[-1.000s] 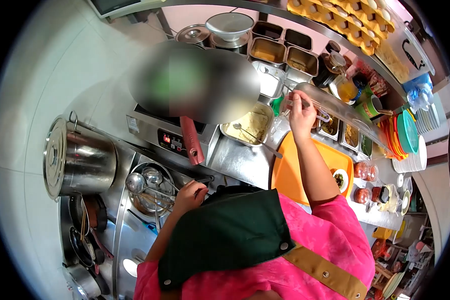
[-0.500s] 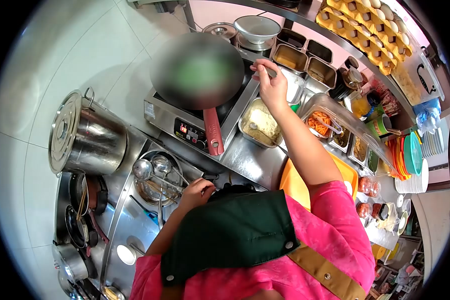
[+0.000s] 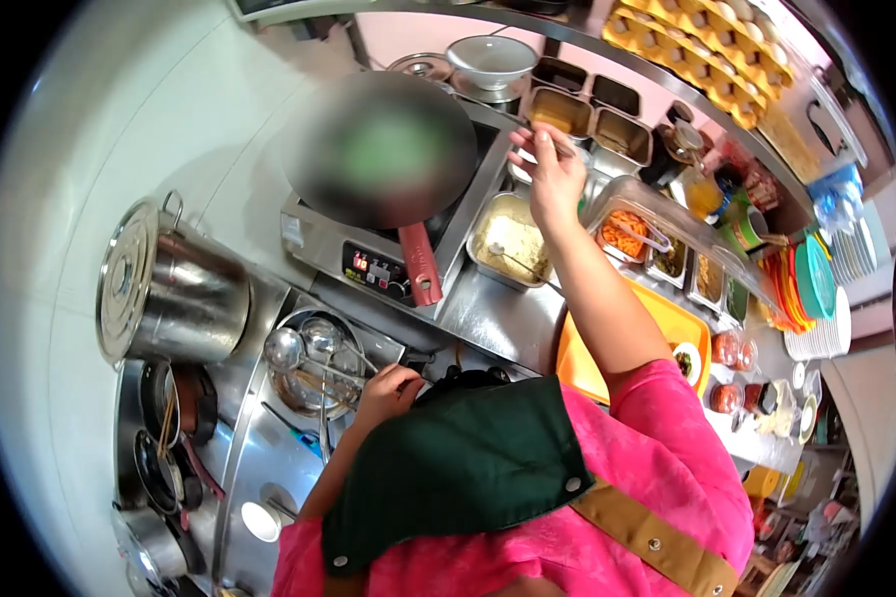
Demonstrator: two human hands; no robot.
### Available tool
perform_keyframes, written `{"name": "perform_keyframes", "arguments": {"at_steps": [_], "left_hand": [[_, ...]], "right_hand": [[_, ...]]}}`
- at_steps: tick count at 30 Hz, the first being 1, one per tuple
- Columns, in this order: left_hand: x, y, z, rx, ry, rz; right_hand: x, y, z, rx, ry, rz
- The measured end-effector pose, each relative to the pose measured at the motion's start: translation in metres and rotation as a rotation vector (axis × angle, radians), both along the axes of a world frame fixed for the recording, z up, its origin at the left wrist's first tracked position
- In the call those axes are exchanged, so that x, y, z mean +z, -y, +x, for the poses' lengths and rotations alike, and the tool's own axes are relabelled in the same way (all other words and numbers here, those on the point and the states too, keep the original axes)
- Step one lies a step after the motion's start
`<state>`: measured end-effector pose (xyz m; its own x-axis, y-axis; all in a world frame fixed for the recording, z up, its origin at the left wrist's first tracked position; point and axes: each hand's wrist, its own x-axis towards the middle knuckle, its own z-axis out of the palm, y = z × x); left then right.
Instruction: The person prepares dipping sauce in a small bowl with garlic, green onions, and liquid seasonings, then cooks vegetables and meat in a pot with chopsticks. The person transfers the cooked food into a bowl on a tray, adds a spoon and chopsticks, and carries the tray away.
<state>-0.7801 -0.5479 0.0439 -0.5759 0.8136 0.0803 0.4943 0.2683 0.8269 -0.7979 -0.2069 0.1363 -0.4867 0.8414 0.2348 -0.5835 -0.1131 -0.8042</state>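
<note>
Your right hand hung half-curled right of the pan on the cooker, your left hand half-curled near the ladles, neither set of fingers showing whether it gripped anything, and a leftward swing risked knocking the jutting handle.

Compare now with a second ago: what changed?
The right hand moved from beside the clear lid leftward, nearer the pan; any grasp or release is unclear. The left hand stayed by the ladles; the pan stayed on the cooker.
</note>
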Motion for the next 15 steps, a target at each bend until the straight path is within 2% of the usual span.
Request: {"name": "perform_keyframes", "arguments": {"at_steps": [4, 6, 8, 9, 10, 11, 12, 13, 14, 15], "left_hand": [[-0.009, 0.005, 0.002, 0.000, 0.060, 0.046], [-0.009, 0.003, 0.007, -0.054, 0.041, 0.067], [-0.012, -0.003, 0.010, -0.124, 0.072, -0.032], [-0.014, -0.008, 0.011, -0.175, 0.041, 0.006], [-0.018, -0.014, 0.013, -0.237, 0.014, 0.047], [-0.028, -0.018, 0.012, -0.313, -0.038, 0.043], [-0.041, -0.022, 0.013, -0.408, -0.034, 0.059], [-0.053, -0.026, 0.014, -0.386, -0.007, -0.007], [-0.060, -0.036, 0.018, -0.349, 0.017, -0.080], [-0.055, -0.049, 0.027, -0.404, 0.020, -0.074]], "right_hand": [[-0.039, -0.018, 0.064, -0.263, 0.074, 0.148], [-0.065, -0.034, 0.090, -0.245, 0.242, 0.185], [-0.113, -0.058, 0.089, -0.295, 0.372, 0.236], [-0.123, -0.062, 0.092, -0.316, 0.436, 0.394], [-0.130, -0.067, 0.088, -0.220, 0.483, 0.280], [-0.141, -0.075, 0.085, -0.195, 0.638, 0.289], [-0.145, -0.073, 0.085, -0.148, 0.558, 0.166], [-0.143, -0.069, 0.093, -0.317, 0.765, 0.454], [-0.113, -0.058, 0.112, -0.190, 0.853, 0.372], [-0.097, -0.047, 0.127, -0.202, 0.932, 0.366]]}}
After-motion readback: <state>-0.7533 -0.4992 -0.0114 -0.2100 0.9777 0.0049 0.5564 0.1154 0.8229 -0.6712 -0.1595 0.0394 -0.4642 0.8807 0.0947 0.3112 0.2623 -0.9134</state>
